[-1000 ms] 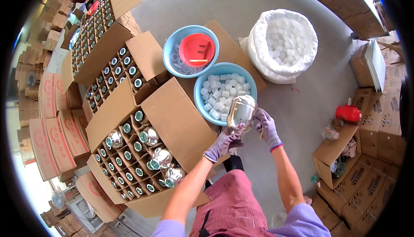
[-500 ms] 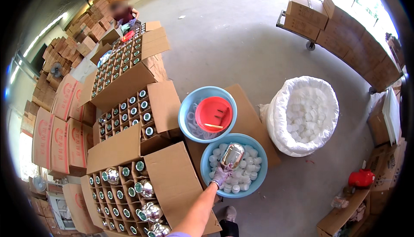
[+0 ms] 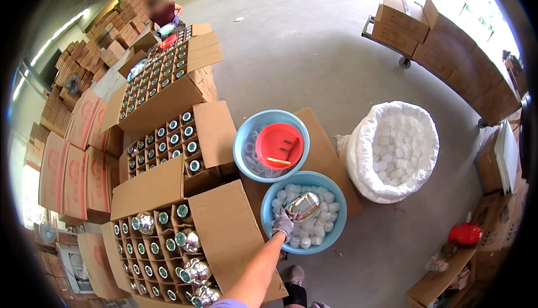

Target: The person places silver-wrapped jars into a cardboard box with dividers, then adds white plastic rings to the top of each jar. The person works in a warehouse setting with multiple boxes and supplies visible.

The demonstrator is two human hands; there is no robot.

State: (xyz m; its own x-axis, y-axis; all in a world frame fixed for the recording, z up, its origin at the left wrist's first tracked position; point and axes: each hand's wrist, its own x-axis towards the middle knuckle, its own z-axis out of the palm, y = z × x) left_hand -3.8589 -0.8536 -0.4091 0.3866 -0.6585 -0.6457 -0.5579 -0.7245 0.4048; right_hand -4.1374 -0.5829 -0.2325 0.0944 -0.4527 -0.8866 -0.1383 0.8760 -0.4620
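Observation:
My left hand [image 3: 284,222], in a pale purple glove, reaches over the lower light-blue basin [image 3: 343,218]. Its fingers are closed around one end of a shiny silver glass flask liner [image 3: 305,206], which lies tilted over the white plastic caps [image 3: 314,230] filling that basin. Whether the liner rests on the caps, I cannot tell. At the bottom edge a greyish-purple patch [image 3: 319,305] shows, probably my gloved right hand; its fingers are cut off. Left of my arm, an open divided carton [image 3: 224,235] holds several silver liners [image 3: 196,271] with greenish round ends.
Behind stands another blue basin [image 3: 240,159] with clear rings and a red bowl [image 3: 269,151]. A white-lined sack [image 3: 358,168] of caps is at the right. More liner cartons [image 3: 168,112] run back left toward a person [image 3: 162,16]. A loaded cart [image 3: 403,61] stands far right.
The liner in my left hand has tipped from steeply slanted to nearly level and sunk lower over the caps. A greyish-purple patch has appeared at the bottom edge.

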